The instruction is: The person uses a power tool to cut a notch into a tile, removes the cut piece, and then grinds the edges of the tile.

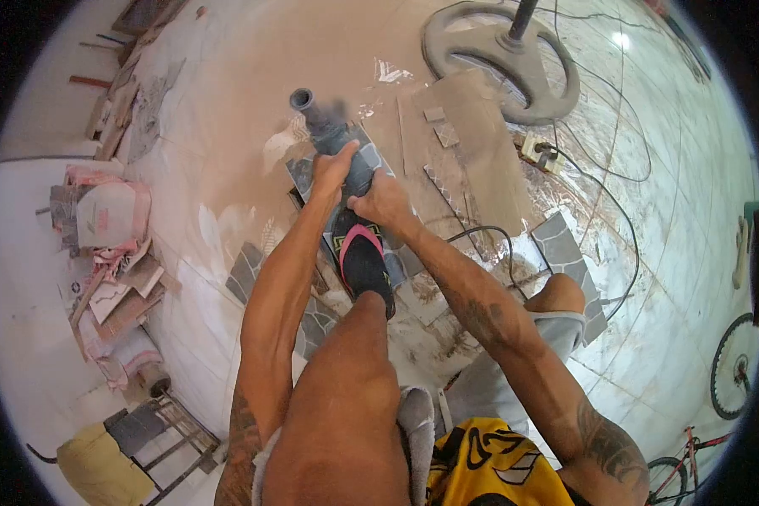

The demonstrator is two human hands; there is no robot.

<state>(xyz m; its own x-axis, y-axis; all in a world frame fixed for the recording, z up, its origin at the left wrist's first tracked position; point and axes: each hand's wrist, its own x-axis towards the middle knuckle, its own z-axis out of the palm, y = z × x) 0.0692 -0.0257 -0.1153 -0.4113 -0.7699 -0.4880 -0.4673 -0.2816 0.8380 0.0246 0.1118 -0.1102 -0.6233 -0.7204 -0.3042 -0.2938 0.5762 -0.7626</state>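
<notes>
A dark, dust-covered power tool (327, 133) with a round open end pointing up and left is held in both hands. My left hand (331, 173) wraps round its body from the left. On its right side, lower down, my right hand (383, 201) grips it. Beneath the tool lies a grey stone-patterned tile (369, 152). My foot, in a black sock and a sandal with a pink strap (363, 244), presses near the tile's lower edge. The tool's working end is blurred and partly hidden.
A heavy round metal base (561, 76) stands at the upper right, near a dusty board (489, 143). A power strip (541, 154) and black cable (620, 211) lie right. Patterned tiles (558, 244), scrap pieces (126, 295) and a bicycle (691, 460) are around.
</notes>
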